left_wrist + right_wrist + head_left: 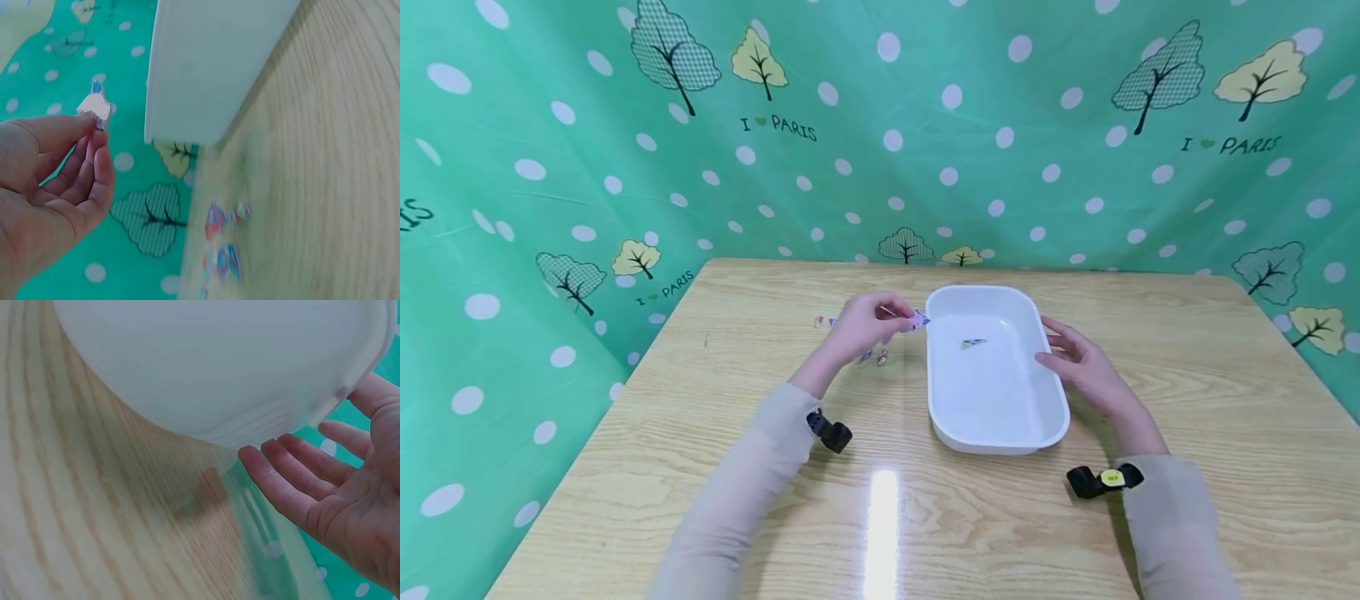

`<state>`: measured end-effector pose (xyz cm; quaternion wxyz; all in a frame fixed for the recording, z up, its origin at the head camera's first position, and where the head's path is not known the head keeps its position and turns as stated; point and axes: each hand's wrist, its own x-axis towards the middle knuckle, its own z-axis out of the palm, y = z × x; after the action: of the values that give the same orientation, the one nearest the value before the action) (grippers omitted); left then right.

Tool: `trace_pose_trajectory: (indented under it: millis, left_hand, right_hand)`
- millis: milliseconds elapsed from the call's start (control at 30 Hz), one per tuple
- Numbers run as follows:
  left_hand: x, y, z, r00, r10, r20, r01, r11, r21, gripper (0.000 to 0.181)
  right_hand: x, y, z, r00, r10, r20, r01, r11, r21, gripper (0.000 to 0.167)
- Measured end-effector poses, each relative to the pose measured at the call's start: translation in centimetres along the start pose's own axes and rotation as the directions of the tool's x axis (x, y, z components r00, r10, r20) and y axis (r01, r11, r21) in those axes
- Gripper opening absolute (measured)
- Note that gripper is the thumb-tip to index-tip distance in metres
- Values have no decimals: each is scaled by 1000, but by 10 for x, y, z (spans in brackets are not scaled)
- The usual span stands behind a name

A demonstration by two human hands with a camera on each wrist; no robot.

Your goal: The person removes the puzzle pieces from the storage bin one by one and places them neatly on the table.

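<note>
My left hand (868,323) pinches a small flat pink-and-purple cutout with a blue tip (917,320) between thumb and fingertips. It holds the piece just beside the left rim of a white plastic tub (992,417). In the left wrist view the cutout (95,106) shows a pale, whitish face; what it depicts is too small to tell. My right hand (1086,364) holds the tub's right side, thumb over the rim and fingers (281,487) against the outer wall. Inside the tub lies one small yellow-and-purple piece (972,342).
Several small colourful pieces (882,357) lie on the wooden table (700,483) left of the tub, partly hidden behind my left hand. A green dotted curtain (850,183) hangs along the table's back and left. A bright light reflection lies on the near tabletop.
</note>
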<state>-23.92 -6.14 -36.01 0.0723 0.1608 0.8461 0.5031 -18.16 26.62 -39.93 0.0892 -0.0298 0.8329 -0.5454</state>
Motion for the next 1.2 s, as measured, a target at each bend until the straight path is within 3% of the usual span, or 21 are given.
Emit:
trace_pose_trajectory:
  millis: [267,567,933,1033,1200]
  left_hand:
    - [-12,-21,-18,990,-91,-105,95,995,39,14]
    - [-24,-47,-39,963,-206,-172,215,976,37,15]
    - [-33,-74,-58,937,-252,-243,277,958,75,19]
    - [-34,-80,-61,925,-283,-253,309,948,70,19]
    - [-34,-85,-64,894,-357,-272,386,921,60,18]
  right_hand:
    - [-1,-2,0,1000,-4,4,4,1000,3,68]
    - [0,-2,0,1000,-2,4,2,1000,15,70]
    - [-1,-2,1,1000,-1,0,1,1000,6,69]
    - [-1,-1,1,1000,-4,-1,4,1000,13,69]
    - [0,-1,1,1000,-8,0,8,1000,24,71]
